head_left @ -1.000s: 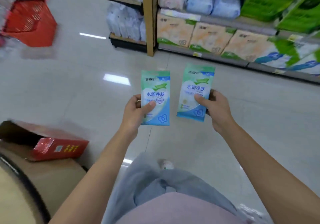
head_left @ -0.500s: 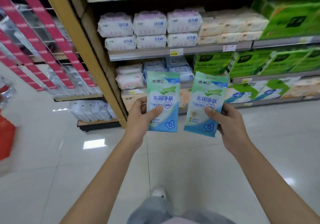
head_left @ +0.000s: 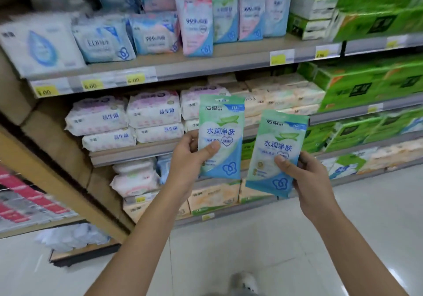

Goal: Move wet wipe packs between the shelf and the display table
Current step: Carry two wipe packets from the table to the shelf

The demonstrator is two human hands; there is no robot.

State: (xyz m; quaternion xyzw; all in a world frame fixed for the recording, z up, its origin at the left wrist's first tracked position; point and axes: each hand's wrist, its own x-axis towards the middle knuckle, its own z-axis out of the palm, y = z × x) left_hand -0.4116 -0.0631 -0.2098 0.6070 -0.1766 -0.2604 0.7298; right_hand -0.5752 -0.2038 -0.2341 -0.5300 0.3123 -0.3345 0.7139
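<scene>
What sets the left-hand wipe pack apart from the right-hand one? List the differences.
The left-hand wipe pack is held higher and nearly upright; the right-hand wipe pack sits lower and tilts to the right. The left hand grips its pack's left edge; the right hand grips its pack's lower right. Both share the same green-and-blue print.

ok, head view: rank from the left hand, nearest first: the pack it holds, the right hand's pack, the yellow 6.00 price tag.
1. Left pack, in the left hand.
2. Right pack, beside it, in the right hand.
3. Yellow 6.00 price tag, up on the shelf edge.

Even bright light, motion-blurred edges, wide-angle bowing
</scene>
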